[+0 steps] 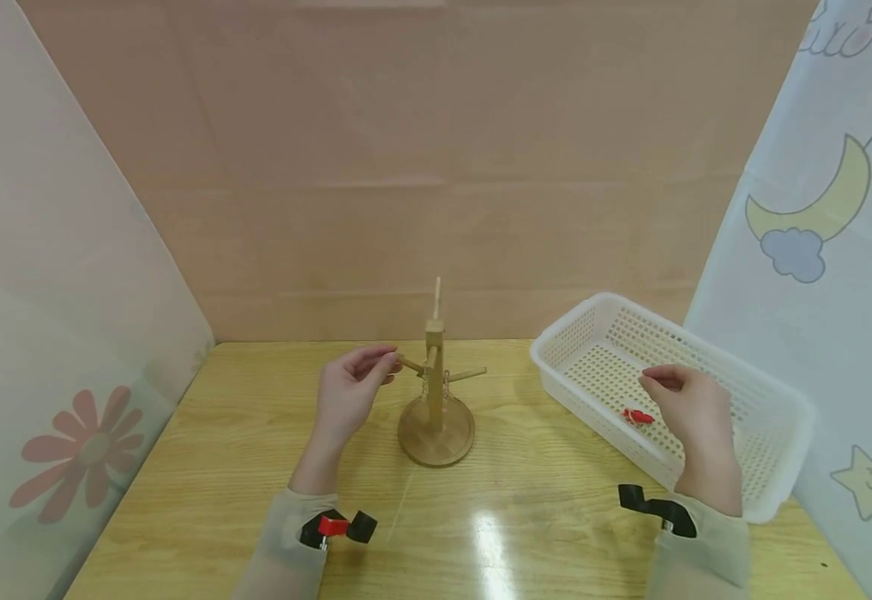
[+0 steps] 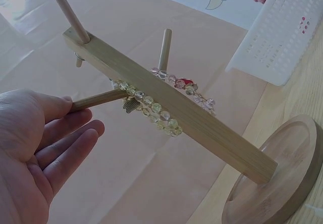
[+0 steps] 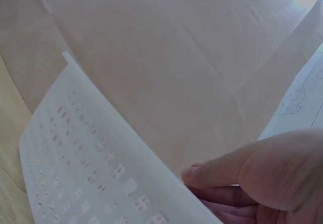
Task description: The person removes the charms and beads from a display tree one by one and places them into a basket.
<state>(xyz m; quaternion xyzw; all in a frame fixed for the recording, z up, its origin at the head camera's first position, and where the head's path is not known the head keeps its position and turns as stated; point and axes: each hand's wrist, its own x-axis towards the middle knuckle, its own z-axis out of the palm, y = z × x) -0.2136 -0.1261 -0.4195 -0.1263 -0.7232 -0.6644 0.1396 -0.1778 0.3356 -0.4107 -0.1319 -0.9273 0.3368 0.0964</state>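
Observation:
My left hand (image 1: 349, 392) pinches the end of a wooden peg (image 2: 98, 101) between thumb and index finger, the other fingers loosely bent. That peg sticks out of a wooden stand (image 1: 434, 392) with a round base. A pale yellow beaded bracelet (image 2: 156, 114) hangs on it, against the post. Behind the post, pink and clear beads (image 2: 208, 103) with a red piece hang at another peg (image 2: 165, 50). Over the white basket (image 1: 586, 402) is my right hand (image 1: 694, 408), its thumb and fingertips together; nothing shows between them. A red item (image 1: 638, 417) lies in the basket below its fingertips.
The basket's rim (image 3: 126, 128) rises close beside my right hand. Upper pegs stick out near the top of the stand. A pinkish cloth (image 1: 436, 167) hangs behind the wooden table (image 1: 256, 467), with patterned cloths at both sides.

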